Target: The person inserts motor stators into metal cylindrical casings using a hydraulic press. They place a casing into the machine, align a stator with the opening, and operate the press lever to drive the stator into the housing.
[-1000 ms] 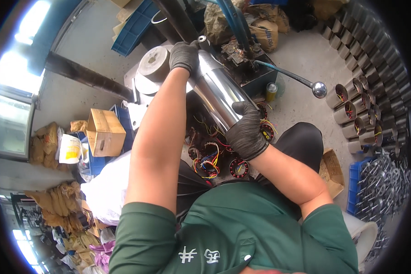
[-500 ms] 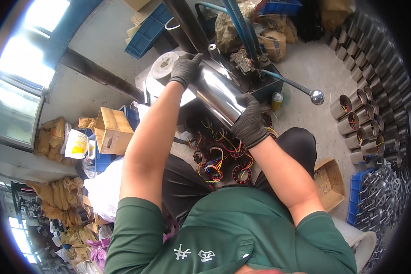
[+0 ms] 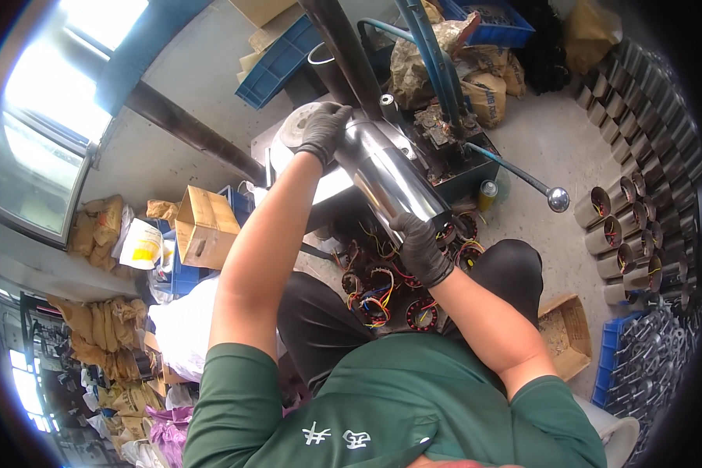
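Observation:
A shiny metal cylinder [image 3: 388, 173] slants across the space in front of me, its near end lower and to the right. My gloved left hand [image 3: 325, 132] is closed around its far end, beside a pale round metal disc [image 3: 295, 126]. At the near end, my gloved right hand [image 3: 423, 251] has its fingers curled against the rim and lower side. Below the cylinder, between my knees, lie several wound motor stators [image 3: 422, 314] with red, yellow and blue wires.
A lever with a ball knob [image 3: 558, 200] juts from the machine on the right, near a small can [image 3: 487, 189]. Several metal tubes [image 3: 603, 235] are stacked at far right, above a blue crate [image 3: 607, 355] of metal parts. An open carton [image 3: 208, 228] stands left.
The cylinder has turned slightly and its near end sits lower against the machine. My right hand has shifted from over that end to its lower left side. The whole view has shifted a little.

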Available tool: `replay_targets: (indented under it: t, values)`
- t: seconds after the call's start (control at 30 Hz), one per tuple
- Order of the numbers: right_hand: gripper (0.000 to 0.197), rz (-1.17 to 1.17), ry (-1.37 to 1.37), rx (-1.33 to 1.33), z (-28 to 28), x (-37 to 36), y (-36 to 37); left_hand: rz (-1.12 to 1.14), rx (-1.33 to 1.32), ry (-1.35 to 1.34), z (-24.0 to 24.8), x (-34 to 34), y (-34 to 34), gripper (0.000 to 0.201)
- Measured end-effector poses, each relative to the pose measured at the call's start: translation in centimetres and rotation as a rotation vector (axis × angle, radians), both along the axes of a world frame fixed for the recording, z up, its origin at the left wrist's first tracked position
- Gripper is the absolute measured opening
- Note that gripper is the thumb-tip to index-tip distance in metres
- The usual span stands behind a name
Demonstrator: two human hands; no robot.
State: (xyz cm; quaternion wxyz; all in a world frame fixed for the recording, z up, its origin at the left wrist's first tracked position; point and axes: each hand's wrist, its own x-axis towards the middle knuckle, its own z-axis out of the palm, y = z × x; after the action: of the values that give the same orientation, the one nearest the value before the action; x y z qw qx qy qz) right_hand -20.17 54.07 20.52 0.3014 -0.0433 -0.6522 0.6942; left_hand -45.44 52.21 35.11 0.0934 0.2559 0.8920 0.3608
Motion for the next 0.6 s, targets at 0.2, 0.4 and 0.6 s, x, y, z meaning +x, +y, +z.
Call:
replay_targets:
  t: [0.2, 0.4, 0.6]
  values:
    - [0.018, -0.094, 0.091, -0.116, 0.8, -0.4, 0.7, -0.047, -0.434, 0.239, -1.2, 0.8, 3.9, 0.052]
    - [0.021, -0.073, 0.000, -0.631, 1.0, -0.8, 1.3, 0.098, -0.354, 0.182, -1.2, 0.4, 5.4, 0.048]
    - [0.010, -0.171, -0.095, -0.434, 1.7, 1.2, 0.4, 0.095, -0.334, 0.163, -0.5, 1.7, 5.5, 0.046]
